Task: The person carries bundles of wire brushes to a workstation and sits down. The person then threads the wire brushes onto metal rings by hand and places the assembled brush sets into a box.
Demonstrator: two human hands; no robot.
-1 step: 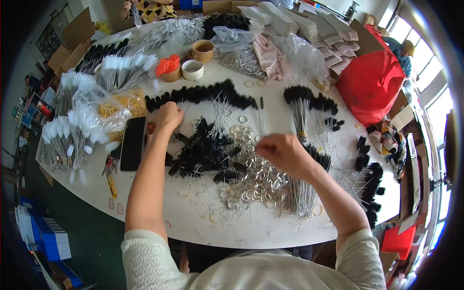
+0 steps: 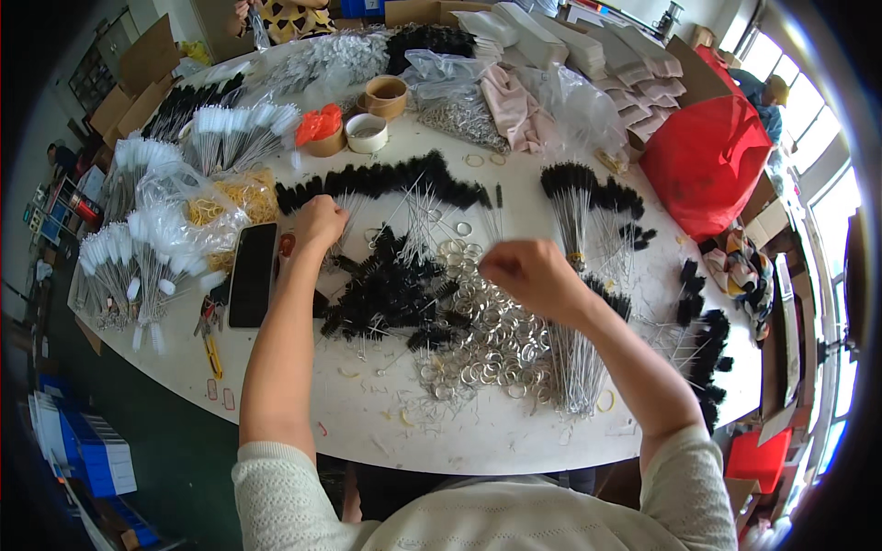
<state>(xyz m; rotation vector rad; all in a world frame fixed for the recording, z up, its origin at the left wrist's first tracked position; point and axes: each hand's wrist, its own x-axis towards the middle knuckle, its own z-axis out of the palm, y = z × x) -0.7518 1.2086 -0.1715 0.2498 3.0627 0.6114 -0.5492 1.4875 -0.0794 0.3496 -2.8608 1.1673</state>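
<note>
My left hand (image 2: 322, 221) is closed at the near side of a row of black bristle brushes (image 2: 367, 180) with thin wire stems. The stems lie just right of its fingers; whatever it pinches is hidden. My right hand (image 2: 528, 275) hovers, fingers curled together, over the right side of a heap of silver metal rings (image 2: 501, 344). Anything in its fingertips is too small to make out. Between my hands lies a tangled pile of short black brushes (image 2: 390, 294). A bundle of black brushes (image 2: 576, 367) stretches partly under my right wrist.
White brushes (image 2: 147, 248) crowd the left, near a bag of yellow rubber bands (image 2: 230, 207), a phone (image 2: 254, 275) and a yellow cutter (image 2: 213, 354). Tape rolls (image 2: 367, 134) stand farther back. A red bag (image 2: 707, 165) bulges at the right edge; another person (image 2: 289, 18) sits across.
My right hand has shifted slightly left and away from me, above the rings. My left hand stays almost in place.
</note>
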